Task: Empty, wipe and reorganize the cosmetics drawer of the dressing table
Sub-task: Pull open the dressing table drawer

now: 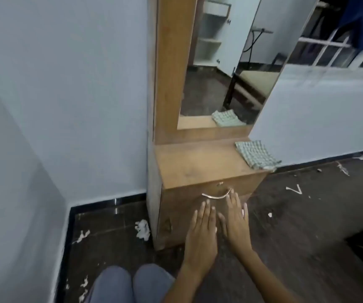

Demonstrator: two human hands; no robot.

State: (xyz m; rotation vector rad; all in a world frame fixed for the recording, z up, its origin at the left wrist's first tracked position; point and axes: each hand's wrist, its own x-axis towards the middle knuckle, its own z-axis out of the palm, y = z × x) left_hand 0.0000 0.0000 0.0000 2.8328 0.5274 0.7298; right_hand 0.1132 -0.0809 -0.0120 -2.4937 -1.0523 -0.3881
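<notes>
A small wooden dressing table [193, 162] stands against the wall, with a tall mirror [224, 62] above its top. Its drawer front [184, 206] is closed and carries a curved metal handle [216, 195]. A folded green checked cloth [255, 155] lies on the right end of the table top. My left hand [202, 235] and my right hand [236, 219] are held out flat side by side in front of the drawer, fingers straight, holding nothing. My right fingertips are just below the handle.
The dark floor [296, 215] is littered with white paper scraps [142, 229] left of the table and to its right. Pale blue walls [67, 84] close in on the left. My knees in blue trousers [132, 283] are at the bottom.
</notes>
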